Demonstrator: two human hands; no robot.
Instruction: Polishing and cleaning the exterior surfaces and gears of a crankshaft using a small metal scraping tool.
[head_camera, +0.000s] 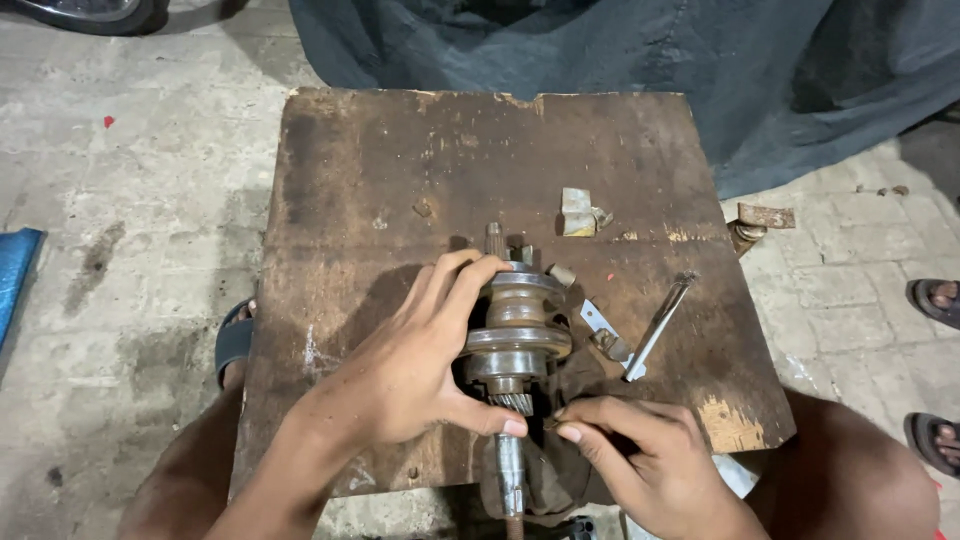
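Observation:
A greasy metal crankshaft assembly (517, 330), with round flywheel discs and a toothed gear on its shaft, lies on a worn wooden board (400, 170). My left hand (410, 365) wraps around the discs from the left, thumb pressed near the gear. My right hand (645, 455) sits just right of the shaft, fingertips pinched on a small part next to the gear; the part itself is too small to make out. A dark oily rag (560, 470) lies under the shaft's near end.
On the board lie a thin metal rod (658, 325), a small flat bracket (603, 332), a folded paper scrap (580, 213) and a rusty clip (760, 220) at the right edge. A dark tarp (650, 60) hangs behind. Another person's sandalled feet (935, 300) stand at right.

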